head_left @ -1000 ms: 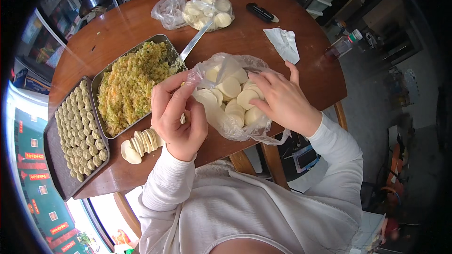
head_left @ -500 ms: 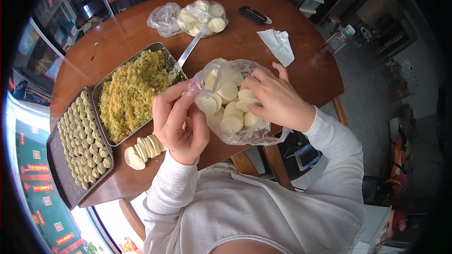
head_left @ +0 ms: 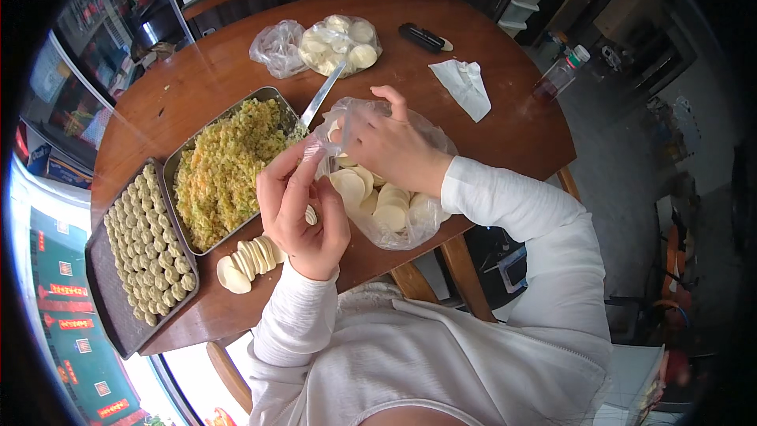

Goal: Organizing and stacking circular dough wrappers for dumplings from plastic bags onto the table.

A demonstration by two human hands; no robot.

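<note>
A clear plastic bag point(head_left: 402, 241) full of round white dough wrappers point(head_left: 390, 217) lies near the table's front edge. My left hand point(head_left: 303, 217) pinches the bag's rim between its fingertips and holds the mouth up. Inside the opening reaches my right hand point(head_left: 398, 150), one finger raised and the others behind blurred plastic, so what they grip is hidden. Beside my left hand, a row of overlapping dough wrappers point(head_left: 251, 260) rests on the table. To the left stands a metal tray of chopped yellow-green filling point(head_left: 225, 166), with a long-bladed spreader point(head_left: 322, 96) stuck in its far corner.
A dark tray point(head_left: 110, 284) with rows of small shaped dumplings point(head_left: 150, 256) sits at far left. Across the wooden table point(head_left: 520, 142) are another bag of wrappers point(head_left: 339, 43), a crumpled bag point(head_left: 277, 49), a black object point(head_left: 422, 36) and white paper point(head_left: 461, 87). A bottle point(head_left: 561, 75) stands beyond the right edge.
My right hand has moved left and farther into the bag's mouth, away from the wrappers it was touching on the right side. My left hand keeps its pinch on the rim.
</note>
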